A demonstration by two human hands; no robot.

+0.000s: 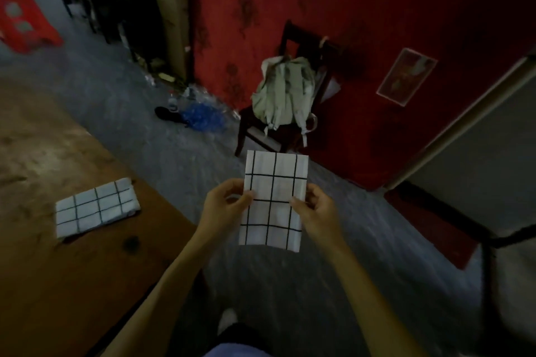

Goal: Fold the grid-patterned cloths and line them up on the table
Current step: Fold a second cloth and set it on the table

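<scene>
A white cloth with black grid lines [274,182], folded into a narrow rectangle, hangs in the air over the floor, to the right of the table. My left hand [223,203] pinches its left edge and my right hand [314,209] pinches its right edge, both at mid-height. A second folded grid-patterned cloth [95,209] lies flat on the brown wooden table [58,284] at the left, near the table's right edge.
A dark wooden chair [293,130] with a pale green backpack [285,93] stands ahead against a red wall. Blue plastic and bottles [200,116] litter the grey floor. A black stand's legs [490,240] cross at the right. A red stool [26,23] sits far left.
</scene>
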